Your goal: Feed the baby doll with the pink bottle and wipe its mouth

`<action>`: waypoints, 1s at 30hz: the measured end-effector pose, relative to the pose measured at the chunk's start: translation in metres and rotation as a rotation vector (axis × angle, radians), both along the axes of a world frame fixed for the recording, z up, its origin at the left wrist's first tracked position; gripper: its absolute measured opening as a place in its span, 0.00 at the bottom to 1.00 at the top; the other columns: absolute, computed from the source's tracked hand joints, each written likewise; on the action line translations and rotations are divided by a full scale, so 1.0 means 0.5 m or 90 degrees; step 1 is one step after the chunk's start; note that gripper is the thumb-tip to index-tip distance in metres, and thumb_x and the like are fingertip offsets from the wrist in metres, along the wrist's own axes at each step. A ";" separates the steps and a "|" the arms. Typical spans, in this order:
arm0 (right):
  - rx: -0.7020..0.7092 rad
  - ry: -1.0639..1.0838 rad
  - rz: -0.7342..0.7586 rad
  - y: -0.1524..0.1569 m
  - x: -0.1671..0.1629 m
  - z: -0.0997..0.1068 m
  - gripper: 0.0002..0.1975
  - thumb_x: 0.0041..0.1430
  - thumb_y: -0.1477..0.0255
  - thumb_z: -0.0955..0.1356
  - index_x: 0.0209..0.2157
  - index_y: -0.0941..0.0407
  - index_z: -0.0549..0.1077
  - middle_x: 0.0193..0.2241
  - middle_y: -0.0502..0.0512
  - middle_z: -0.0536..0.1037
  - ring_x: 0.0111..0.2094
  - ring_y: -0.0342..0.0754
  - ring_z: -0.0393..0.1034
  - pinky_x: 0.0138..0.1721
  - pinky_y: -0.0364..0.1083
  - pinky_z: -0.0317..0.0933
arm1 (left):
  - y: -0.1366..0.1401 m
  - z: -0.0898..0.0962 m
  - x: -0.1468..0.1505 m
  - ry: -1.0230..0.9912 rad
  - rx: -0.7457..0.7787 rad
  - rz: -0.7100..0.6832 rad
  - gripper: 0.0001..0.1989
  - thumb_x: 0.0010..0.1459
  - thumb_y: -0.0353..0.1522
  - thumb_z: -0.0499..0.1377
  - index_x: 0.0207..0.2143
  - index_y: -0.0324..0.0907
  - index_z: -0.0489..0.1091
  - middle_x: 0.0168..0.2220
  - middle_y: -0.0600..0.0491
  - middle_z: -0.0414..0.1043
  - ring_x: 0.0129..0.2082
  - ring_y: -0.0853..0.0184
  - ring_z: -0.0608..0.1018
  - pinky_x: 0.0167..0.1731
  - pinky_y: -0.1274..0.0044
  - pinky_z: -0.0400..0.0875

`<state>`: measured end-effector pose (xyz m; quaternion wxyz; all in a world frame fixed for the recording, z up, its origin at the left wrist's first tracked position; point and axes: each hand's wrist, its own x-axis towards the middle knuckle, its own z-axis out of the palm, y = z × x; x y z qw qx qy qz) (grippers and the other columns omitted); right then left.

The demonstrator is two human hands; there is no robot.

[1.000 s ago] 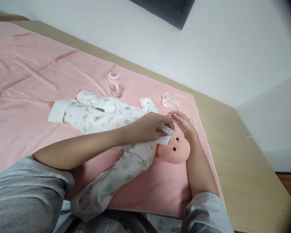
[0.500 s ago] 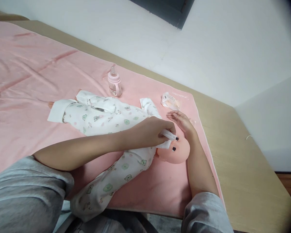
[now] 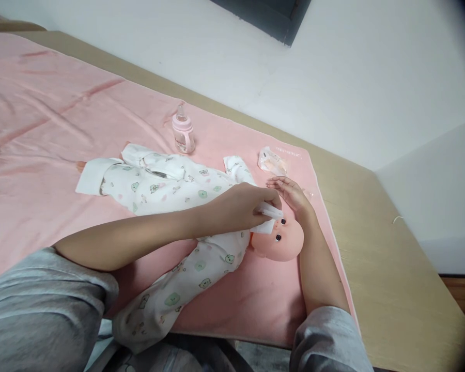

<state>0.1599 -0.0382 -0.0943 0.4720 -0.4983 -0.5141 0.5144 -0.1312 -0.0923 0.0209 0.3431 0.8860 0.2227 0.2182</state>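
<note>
A baby doll [image 3: 289,245] lies on its back on a pink blanket [image 3: 251,299], its bare head toward the right. It wears a white suit [image 3: 201,194] printed with green bears. My left hand [image 3: 251,204] reaches across its chest and pinches a folded white tissue [image 3: 270,211] at the lower face. Part of the tissue hangs below my fingers and hides the doll's mouth. My right hand [image 3: 290,195] rests just beyond the head, fingers stretched out and holding nothing, with the forearm curved around the crown.
A pink-capped baby bottle [image 3: 183,135] stands upright beyond the doll's legs. A crumpled clear packet [image 3: 272,161] lies beyond my right hand. Bare wooden tabletop [image 3: 387,268] shows at the right, and a white wall [image 3: 333,88] rises behind.
The tissue in my left hand has shifted slightly up and away across the doll's face. My right hand and the doll look unmoved.
</note>
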 end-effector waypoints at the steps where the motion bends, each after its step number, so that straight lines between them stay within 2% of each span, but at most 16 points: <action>1: 0.000 0.003 0.001 0.000 0.000 0.000 0.13 0.52 0.60 0.74 0.38 0.50 0.78 0.44 0.53 0.81 0.47 0.50 0.75 0.60 0.53 0.64 | 0.000 0.000 0.000 -0.002 0.002 0.002 0.12 0.53 0.23 0.54 0.37 0.45 0.71 0.30 0.60 0.75 0.27 0.71 0.72 0.27 0.78 0.59; 10: 0.000 0.003 -0.005 0.001 0.000 -0.001 0.15 0.50 0.59 0.75 0.38 0.51 0.78 0.43 0.54 0.81 0.47 0.50 0.75 0.58 0.52 0.64 | 0.007 -0.009 0.002 -0.016 0.007 0.018 0.13 0.54 0.24 0.54 0.39 0.45 0.72 0.31 0.60 0.75 0.27 0.71 0.71 0.27 0.78 0.59; 14: -0.004 0.006 -0.008 0.003 0.001 -0.002 0.16 0.49 0.59 0.75 0.38 0.51 0.78 0.42 0.54 0.81 0.46 0.50 0.75 0.58 0.52 0.65 | 0.013 0.009 -0.009 -0.023 -0.026 0.022 0.16 0.53 0.23 0.54 0.42 0.45 0.72 0.34 0.60 0.75 0.30 0.72 0.73 0.31 0.80 0.62; 17: -0.005 0.009 -0.009 0.002 -0.001 0.000 0.15 0.49 0.59 0.75 0.37 0.51 0.78 0.41 0.54 0.81 0.46 0.50 0.75 0.58 0.52 0.65 | 0.016 0.027 -0.018 0.032 -0.051 -0.019 0.20 0.53 0.23 0.54 0.47 0.47 0.72 0.37 0.60 0.75 0.31 0.72 0.73 0.32 0.80 0.62; 23: -0.011 0.026 -0.011 0.000 -0.004 0.004 0.14 0.49 0.61 0.76 0.37 0.52 0.78 0.42 0.55 0.81 0.45 0.49 0.76 0.59 0.52 0.64 | 0.011 0.035 -0.022 0.053 -0.082 -0.079 0.12 0.53 0.23 0.54 0.35 0.43 0.74 0.35 0.59 0.77 0.35 0.70 0.76 0.33 0.80 0.64; 30: -0.005 0.030 -0.007 0.001 -0.006 0.003 0.13 0.49 0.61 0.76 0.36 0.51 0.78 0.41 0.54 0.81 0.45 0.49 0.76 0.59 0.53 0.64 | 0.003 0.020 -0.016 0.099 -0.019 -0.053 0.14 0.52 0.22 0.55 0.37 0.45 0.73 0.33 0.60 0.76 0.35 0.68 0.75 0.32 0.77 0.61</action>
